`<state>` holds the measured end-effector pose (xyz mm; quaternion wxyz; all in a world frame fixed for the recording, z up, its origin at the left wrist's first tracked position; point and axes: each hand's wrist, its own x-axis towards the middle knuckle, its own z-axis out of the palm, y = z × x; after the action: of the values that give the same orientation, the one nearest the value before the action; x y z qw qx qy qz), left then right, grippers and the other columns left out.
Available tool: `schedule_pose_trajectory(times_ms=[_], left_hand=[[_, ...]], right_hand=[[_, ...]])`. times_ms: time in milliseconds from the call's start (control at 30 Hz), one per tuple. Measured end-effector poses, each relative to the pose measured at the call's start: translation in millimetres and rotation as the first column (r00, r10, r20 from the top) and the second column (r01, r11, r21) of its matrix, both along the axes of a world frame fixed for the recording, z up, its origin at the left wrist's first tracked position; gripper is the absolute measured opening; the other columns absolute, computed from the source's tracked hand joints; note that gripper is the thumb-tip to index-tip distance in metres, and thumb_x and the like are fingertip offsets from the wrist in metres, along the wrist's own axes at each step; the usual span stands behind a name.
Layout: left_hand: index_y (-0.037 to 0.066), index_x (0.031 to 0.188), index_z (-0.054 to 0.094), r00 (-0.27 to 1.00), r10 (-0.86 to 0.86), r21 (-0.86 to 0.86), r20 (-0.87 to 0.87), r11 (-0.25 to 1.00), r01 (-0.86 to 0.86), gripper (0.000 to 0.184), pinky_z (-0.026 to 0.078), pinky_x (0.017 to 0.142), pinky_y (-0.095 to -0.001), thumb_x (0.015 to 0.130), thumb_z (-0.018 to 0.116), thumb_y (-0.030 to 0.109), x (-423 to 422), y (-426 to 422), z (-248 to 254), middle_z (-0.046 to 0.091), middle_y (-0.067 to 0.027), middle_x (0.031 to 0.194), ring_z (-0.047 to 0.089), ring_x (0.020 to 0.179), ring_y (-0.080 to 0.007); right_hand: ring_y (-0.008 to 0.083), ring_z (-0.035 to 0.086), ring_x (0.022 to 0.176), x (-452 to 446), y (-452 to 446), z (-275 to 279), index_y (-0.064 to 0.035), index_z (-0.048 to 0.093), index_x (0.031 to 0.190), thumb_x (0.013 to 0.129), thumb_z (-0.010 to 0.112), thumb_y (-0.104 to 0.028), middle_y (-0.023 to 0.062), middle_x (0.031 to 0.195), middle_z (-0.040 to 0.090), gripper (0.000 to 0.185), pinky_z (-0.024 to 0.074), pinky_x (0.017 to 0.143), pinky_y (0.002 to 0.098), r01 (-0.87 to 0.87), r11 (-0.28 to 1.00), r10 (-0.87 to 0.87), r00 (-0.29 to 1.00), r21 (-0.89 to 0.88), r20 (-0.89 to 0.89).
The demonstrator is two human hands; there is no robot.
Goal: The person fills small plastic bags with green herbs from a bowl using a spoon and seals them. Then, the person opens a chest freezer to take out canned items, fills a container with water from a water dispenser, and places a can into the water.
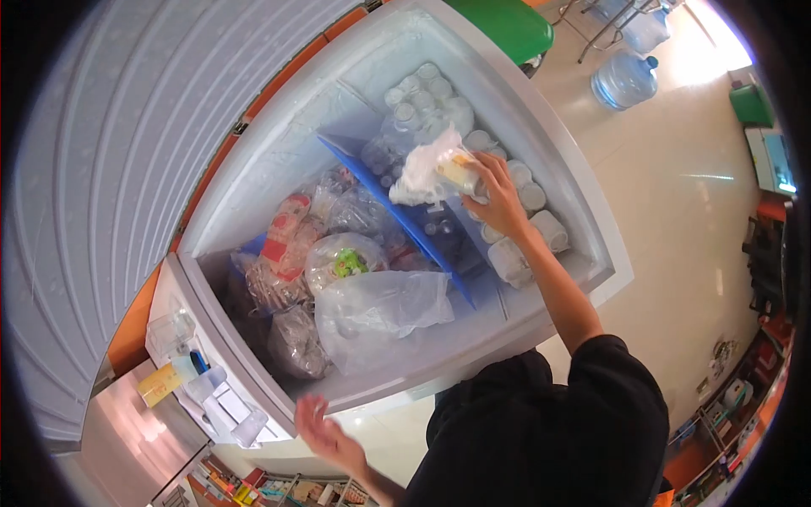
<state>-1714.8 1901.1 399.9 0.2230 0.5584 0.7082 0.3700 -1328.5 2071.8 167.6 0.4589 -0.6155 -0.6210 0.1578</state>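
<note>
Inside an open chest freezer (612, 279), my right hand (497, 194) grips a white plastic bag (427, 169) with something yellowish in it. It is over the right part, beside white-lidded containers (531, 196) and above a blue divider (405, 221). Left of the divider lie bagged items: a red and white package (283, 232), a clear bag with something green (348, 262), and a large whitish bag (380, 313). My left hand (321, 429) is outside the freezer's near edge, slightly blurred, its fingers apart and holding nothing.
The ribbed freezer lid (101, 169) stands raised at the left. A side ledge holds clear plastic containers (232, 406) and a yellow item (159, 385). A green stool (507, 29) stands beyond the freezer, and a blue water jug (623, 81) is on the floor.
</note>
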Motion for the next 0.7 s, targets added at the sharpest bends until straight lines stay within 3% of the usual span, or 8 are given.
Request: schedule_pose_trajectory(times_ms=[100, 200, 233, 333, 400, 500, 633, 700], left_hand=[[0.000, 0.146, 0.038, 0.972, -0.183, 0.025, 0.145, 0.983, 0.181, 0.072, 0.047, 0.103, -0.0445, 0.088, 0.075, 0.020, 42, 56, -14, 0.049, -0.0188, 0.141, 0.053, 0.128, -0.0330], [0.001, 0.147, 0.038, 0.911, -0.410, 0.023, 0.054, 0.912, 0.409, 0.073, 0.047, 0.103, -0.0443, 0.086, 0.076, 0.015, 69, 87, -16, 0.047, -0.0182, 0.144, 0.053, 0.128, -0.0328], [0.001, 0.148, 0.037, 0.896, -0.442, 0.029, 0.039, 0.897, 0.442, 0.073, 0.047, 0.104, -0.0440, 0.087, 0.075, 0.014, 74, 89, -15, 0.047, -0.0181, 0.144, 0.053, 0.129, -0.0326], [0.002, 0.146, 0.040, 0.889, -0.455, -0.028, 0.042, 0.889, 0.456, 0.069, 0.049, 0.101, -0.0431, 0.087, 0.074, 0.011, 64, 75, -20, 0.047, -0.0172, 0.144, 0.054, 0.127, -0.0318], [0.003, 0.145, 0.042, 0.925, -0.373, -0.137, 0.066, 0.915, 0.379, 0.066, 0.050, 0.099, -0.0422, 0.088, 0.073, 0.009, 42, 48, -26, 0.047, -0.0164, 0.143, 0.055, 0.126, -0.0308], [0.003, 0.144, 0.043, 0.985, -0.152, -0.314, 0.077, 0.934, 0.168, 0.060, 0.051, 0.097, -0.0402, 0.091, 0.069, 0.007, 5, 1, -41, 0.049, -0.0151, 0.142, 0.056, 0.122, -0.0281], [0.005, 0.144, 0.043, 0.988, 0.155, -0.435, 0.018, 0.891, -0.132, 0.053, 0.052, 0.092, -0.0385, 0.096, 0.064, 0.010, -37, -70, -58, 0.052, -0.0129, 0.138, 0.059, 0.116, -0.0256], [0.006, 0.145, 0.042, 0.973, 0.224, -0.478, -0.056, 0.850, -0.223, 0.052, 0.052, 0.089, -0.0380, 0.098, 0.063, 0.012, -44, -92, -62, 0.052, -0.0125, 0.136, 0.059, 0.114, -0.0250]], right_hand=[[0.0381, 0.047, 0.129, -19, -23, 53, -0.0091, 0.055, 0.129, 0.070, 0.081, -0.006, 0.0151, 0.139, 0.052, 0.064, 0.0444, 0.105, 0.0463, -0.140, 0.987, 0.138, 0.990, 0.083, 0.030], [0.0378, 0.049, 0.125, -39, -41, 73, -0.0088, 0.056, 0.128, 0.070, 0.081, -0.006, 0.0162, 0.138, 0.052, 0.062, 0.0455, 0.103, 0.0463, -0.171, 0.983, 0.174, 0.983, 0.061, -0.054], [0.0380, 0.050, 0.123, -41, -47, 76, -0.0085, 0.056, 0.127, 0.071, 0.081, -0.006, 0.0169, 0.138, 0.052, 0.062, 0.0462, 0.102, 0.0462, -0.159, 0.986, 0.163, 0.982, 0.040, -0.092], [0.0392, 0.054, 0.116, -24, -35, 38, -0.0052, 0.056, 0.125, 0.071, 0.081, -0.013, 0.0199, 0.128, 0.057, 0.060, 0.0486, 0.097, 0.0460, 0.058, 0.966, -0.101, 0.982, -0.254, -0.159], [0.0419, 0.055, 0.111, 1, -8, -6, -0.0016, 0.056, 0.124, 0.072, 0.081, -0.019, 0.0246, 0.115, 0.061, 0.060, 0.0508, 0.091, 0.0454, 0.214, 0.904, -0.206, 0.977, -0.371, 0.060], [0.0416, 0.057, 0.107, 27, 27, -59, -0.0033, 0.055, 0.128, 0.072, 0.080, -0.021, 0.0238, 0.107, 0.063, 0.064, 0.0504, 0.090, 0.0472, 0.338, 0.794, -0.179, 0.924, -0.505, 0.338], [0.0410, 0.057, 0.109, 33, 51, -118, -0.0035, 0.054, 0.127, 0.075, 0.077, -0.019, 0.0235, 0.107, 0.064, 0.060, 0.0509, 0.092, 0.0488, 0.353, 0.792, -0.059, 0.856, -0.498, 0.514], [0.0399, 0.058, 0.111, 35, 55, -147, -0.0039, 0.053, 0.128, 0.075, 0.076, -0.019, 0.0227, 0.109, 0.064, 0.060, 0.0507, 0.093, 0.0493, 0.337, 0.796, 0.033, 0.805, -0.502, 0.593]])
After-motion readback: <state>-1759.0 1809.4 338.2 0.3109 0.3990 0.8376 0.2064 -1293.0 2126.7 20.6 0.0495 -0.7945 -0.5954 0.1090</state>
